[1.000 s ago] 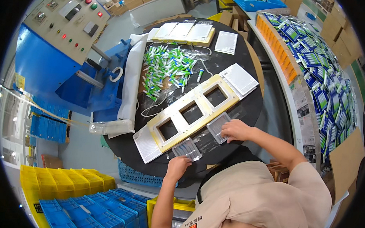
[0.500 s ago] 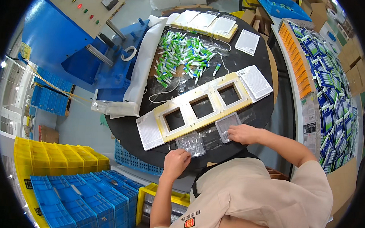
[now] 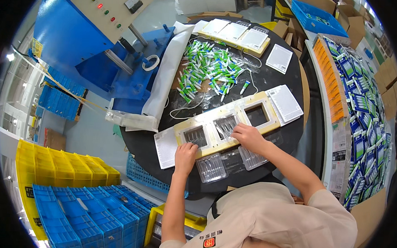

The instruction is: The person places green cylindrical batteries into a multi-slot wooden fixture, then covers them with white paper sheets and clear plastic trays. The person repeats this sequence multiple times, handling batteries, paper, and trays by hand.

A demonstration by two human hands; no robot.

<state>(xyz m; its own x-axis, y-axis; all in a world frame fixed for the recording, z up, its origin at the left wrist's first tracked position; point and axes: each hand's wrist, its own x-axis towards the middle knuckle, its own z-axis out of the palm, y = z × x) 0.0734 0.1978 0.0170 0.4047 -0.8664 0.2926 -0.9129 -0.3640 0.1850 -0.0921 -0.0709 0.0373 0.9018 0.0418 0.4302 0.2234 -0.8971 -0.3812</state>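
A cream-yellow frame with three square windows (image 3: 209, 144) lies slanted across the black round table. One clear plastic blister tray (image 3: 195, 136) sits in its left window, and my left hand (image 3: 186, 157) is closed at that tray's near left corner. Another clear blister tray (image 3: 225, 126) lies in the middle window. The fingers of my right hand (image 3: 249, 138) are pinched at its right edge, fingertips partly hidden. The right window shows only dark table. Just in front of the frame are more clear blister trays (image 3: 212, 169), with a second group (image 3: 251, 158) under my right forearm.
Green-and-white tubes (image 3: 211, 68) are heaped beyond the frame. White printed cards (image 3: 285, 104) lie at both frame ends. A second loaded frame (image 3: 236, 34) stands at the far edge. A blue press machine (image 3: 121, 73) is left; packaged tubes (image 3: 360, 116) fill the right side.
Both hands have moved up from the trays at the table's near edge to the frame. Blister trays now lie in its left and middle windows. The whole view has shifted slightly.
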